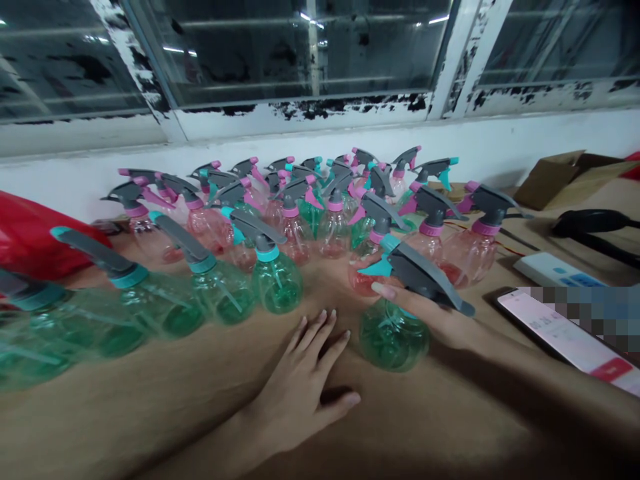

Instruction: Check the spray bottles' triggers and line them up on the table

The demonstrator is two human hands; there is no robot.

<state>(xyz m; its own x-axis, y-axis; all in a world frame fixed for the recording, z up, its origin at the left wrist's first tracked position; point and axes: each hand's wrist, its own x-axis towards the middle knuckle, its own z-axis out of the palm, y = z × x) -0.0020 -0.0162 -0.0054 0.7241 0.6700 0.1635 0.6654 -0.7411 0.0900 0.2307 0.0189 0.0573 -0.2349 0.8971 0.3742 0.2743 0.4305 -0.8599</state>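
At ten o'clock, round green plastic spray bottles stand rowed; my right hand grasps another bottle, unreleased; left hand open.

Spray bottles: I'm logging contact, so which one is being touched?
The green spray bottle right of the left hand; the right hand is at its neck, and neither hand touches another.

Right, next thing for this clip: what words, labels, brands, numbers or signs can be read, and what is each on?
Nothing reads clearly enough to quote.
Phone screen: large characters, too blurred to read with certainty.
Red button on that screen: pale mark, too small.
White device: blue markings, no legible text.
Spray bottles: no lettering visible.
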